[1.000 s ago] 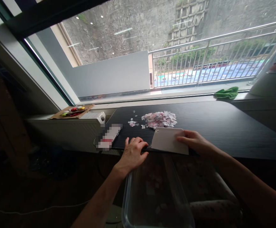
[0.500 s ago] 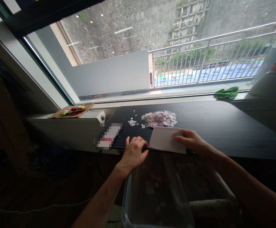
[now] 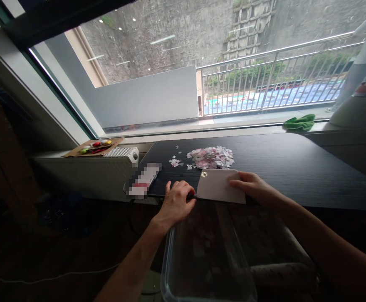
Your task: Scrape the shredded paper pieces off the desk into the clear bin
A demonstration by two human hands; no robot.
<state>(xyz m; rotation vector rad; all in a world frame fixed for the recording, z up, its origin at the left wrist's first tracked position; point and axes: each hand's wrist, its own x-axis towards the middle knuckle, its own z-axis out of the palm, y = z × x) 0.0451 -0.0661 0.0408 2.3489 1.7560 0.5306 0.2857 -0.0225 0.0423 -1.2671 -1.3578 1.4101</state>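
My right hand (image 3: 254, 183) grips the right side of a flat white card (image 3: 219, 186), thumb on top, at the table's front edge. The card's far side lies against or just in front of a heap of small white and pink paper pieces (image 3: 213, 157). A small bright spot shows at its upper left corner. Beside the card's left end, my left hand (image 3: 178, 199) is closed at the table edge, with something dark between thumb and fingers that I cannot make out. Under both hands stands a clear plastic tub (image 3: 167, 268) with some paper pieces in it.
A few loose paper pieces (image 3: 174, 162) lie left of the heap on the black table (image 3: 280, 167). A blurred-out object (image 3: 145, 180) is at the left corner. A radiator (image 3: 120, 161) stands left, and a green cloth (image 3: 299, 122) lies on the sill.
Both hands keep nearly the same place and hold. A bright spot now shows at the card's upper left corner, where only a small dark dot was visible before.
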